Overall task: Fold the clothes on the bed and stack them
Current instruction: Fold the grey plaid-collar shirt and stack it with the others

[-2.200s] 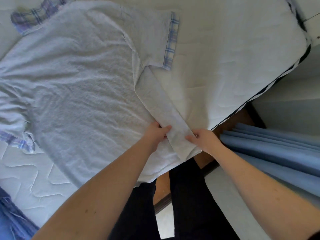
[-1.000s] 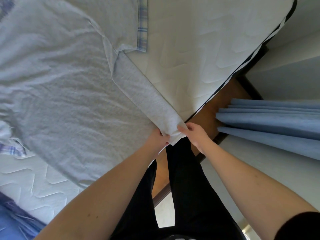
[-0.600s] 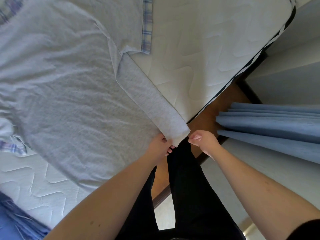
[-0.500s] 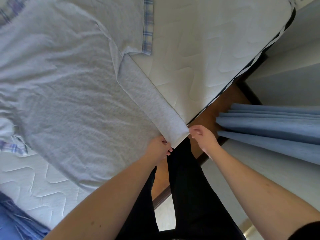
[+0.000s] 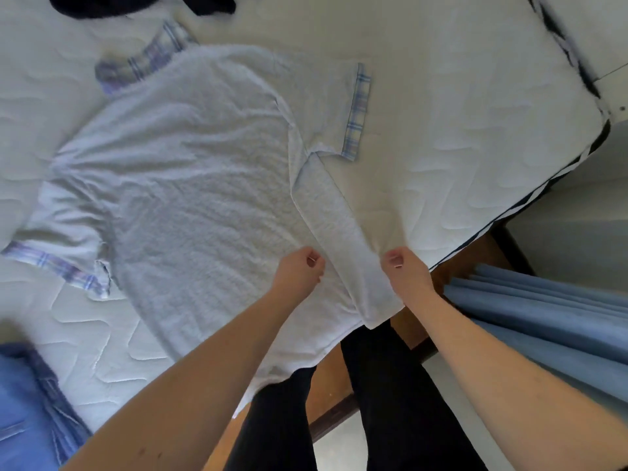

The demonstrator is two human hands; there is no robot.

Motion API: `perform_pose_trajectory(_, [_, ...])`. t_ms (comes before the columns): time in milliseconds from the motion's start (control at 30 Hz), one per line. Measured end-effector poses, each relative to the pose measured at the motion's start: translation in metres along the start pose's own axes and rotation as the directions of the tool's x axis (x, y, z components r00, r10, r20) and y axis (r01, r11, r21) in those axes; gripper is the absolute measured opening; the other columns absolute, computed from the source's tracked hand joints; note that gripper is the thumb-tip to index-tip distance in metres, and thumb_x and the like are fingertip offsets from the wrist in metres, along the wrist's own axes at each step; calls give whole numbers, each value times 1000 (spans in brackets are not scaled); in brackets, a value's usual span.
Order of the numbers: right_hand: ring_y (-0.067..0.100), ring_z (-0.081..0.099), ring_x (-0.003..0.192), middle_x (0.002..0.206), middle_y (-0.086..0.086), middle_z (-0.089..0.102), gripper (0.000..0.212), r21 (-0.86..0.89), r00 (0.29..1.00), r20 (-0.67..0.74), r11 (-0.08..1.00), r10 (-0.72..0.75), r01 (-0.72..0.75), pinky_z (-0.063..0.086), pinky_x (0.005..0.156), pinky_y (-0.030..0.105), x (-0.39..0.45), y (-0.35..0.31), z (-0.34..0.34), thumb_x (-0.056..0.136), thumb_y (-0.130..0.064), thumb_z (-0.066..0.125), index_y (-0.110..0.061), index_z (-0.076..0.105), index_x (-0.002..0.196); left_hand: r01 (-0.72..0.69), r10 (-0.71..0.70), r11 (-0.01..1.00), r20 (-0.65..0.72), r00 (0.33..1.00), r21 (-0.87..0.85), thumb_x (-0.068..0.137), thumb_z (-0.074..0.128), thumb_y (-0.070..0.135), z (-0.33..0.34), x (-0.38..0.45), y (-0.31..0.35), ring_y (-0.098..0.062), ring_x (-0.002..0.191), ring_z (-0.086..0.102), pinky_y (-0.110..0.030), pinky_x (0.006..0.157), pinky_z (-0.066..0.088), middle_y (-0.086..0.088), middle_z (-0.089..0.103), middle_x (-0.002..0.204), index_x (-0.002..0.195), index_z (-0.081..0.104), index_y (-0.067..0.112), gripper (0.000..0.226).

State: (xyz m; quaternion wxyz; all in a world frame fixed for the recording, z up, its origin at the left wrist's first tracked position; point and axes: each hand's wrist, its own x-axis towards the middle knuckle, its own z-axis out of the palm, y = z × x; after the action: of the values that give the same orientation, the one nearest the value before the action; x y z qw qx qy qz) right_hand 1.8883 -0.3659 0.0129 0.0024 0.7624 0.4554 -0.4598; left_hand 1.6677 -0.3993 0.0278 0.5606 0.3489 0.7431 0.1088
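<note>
A pale grey shirt (image 5: 190,185) with blue plaid collar and sleeve cuffs lies spread face down on the white quilted mattress (image 5: 458,130). Its right side is folded inward as a narrow strip (image 5: 334,229) running from the sleeve to the hem, which hangs over the bed's near edge. My left hand (image 5: 299,270) pinches the strip's left edge. My right hand (image 5: 406,275) pinches its right edge near the mattress corner. Both hands rest on the cloth.
A blue denim garment (image 5: 30,409) lies at the lower left of the bed. Dark clothing (image 5: 142,5) sits at the far top. Blue curtains (image 5: 550,321) hang at the right, beside the wooden bed frame (image 5: 452,277). My dark-trousered legs (image 5: 390,402) stand against the bed edge.
My hands have moved up onto the mattress and spread apart along the folded strip. The view has tilted up, showing the collar and dark clothing.
</note>
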Motion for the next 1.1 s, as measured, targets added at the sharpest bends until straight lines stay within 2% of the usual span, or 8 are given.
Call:
perform_pose_trajectory(100, [-3,55,80,101,-9,61,29,145,996,21,986,-82,78,39,53,8,22,-51,-2,93,-32,60,-26,58,122,-66,66,998,-107,992,3,97,55,28,-32,18,11,-16,79,68,-29,66,53,0,70,90,96,62,18,12])
perform_pose_trajectory(233, [7,59,96,116,-10,62,43,253,989,28,958,-146,134,48,81,24,66,-122,5,91,-39,61,-30,52,132,-104,105,994,-226,968,16,97,52,32,-63,52,26,5,77,57,-8,53,39,15,63,92,102,59,31,9])
perform_pose_trajectory(333, [14,60,82,100,-16,69,22,312,988,-19,938,-151,149,51,80,34,99,-171,8,79,-48,64,-39,62,99,-139,134,990,-285,949,3,97,50,29,-81,81,41,-1,87,58,-15,70,42,11,65,106,120,60,27,25])
perform_pose_trajectory(467, [16,66,75,100,9,69,29,524,999,41,852,-29,4,52,71,25,144,-202,3,88,-28,69,-7,67,107,-178,169,984,-348,922,8,99,51,23,-103,120,70,-15,113,58,-22,93,40,-2,60,131,137,52,15,38])
perform_pose_trajectory(667, [23,68,97,109,5,71,30,588,990,131,808,-56,-32,55,87,35,175,-238,-1,86,-22,72,-14,66,114,-76,9,981,-345,939,-180,100,49,24,-146,183,118,-19,125,52,-28,104,39,-3,53,140,143,46,17,44])
perform_pose_trajectory(867, [21,68,96,102,1,71,44,585,969,110,802,-223,118,54,88,41,158,-282,-4,67,-36,65,-21,64,109,-86,-33,869,-230,973,-487,99,44,16,-179,225,156,-18,91,56,-29,85,44,-3,62,97,101,65,10,22])
perform_pose_trajectory(967, [0,67,82,85,-16,70,34,539,896,102,781,-433,316,52,77,21,138,-301,2,70,-34,62,-29,64,104,8,-115,751,-119,986,-660,104,43,33,-197,234,167,-23,85,61,-30,84,51,-9,62,94,98,61,7,32])
perform_pose_trajectory(1100, [3,59,105,117,-6,62,45,367,663,174,673,-728,642,40,82,6,111,-325,27,84,-22,60,-23,53,129,129,-129,676,55,990,-726,101,26,60,-236,237,160,-27,110,64,-40,100,50,-12,65,121,126,58,7,67])
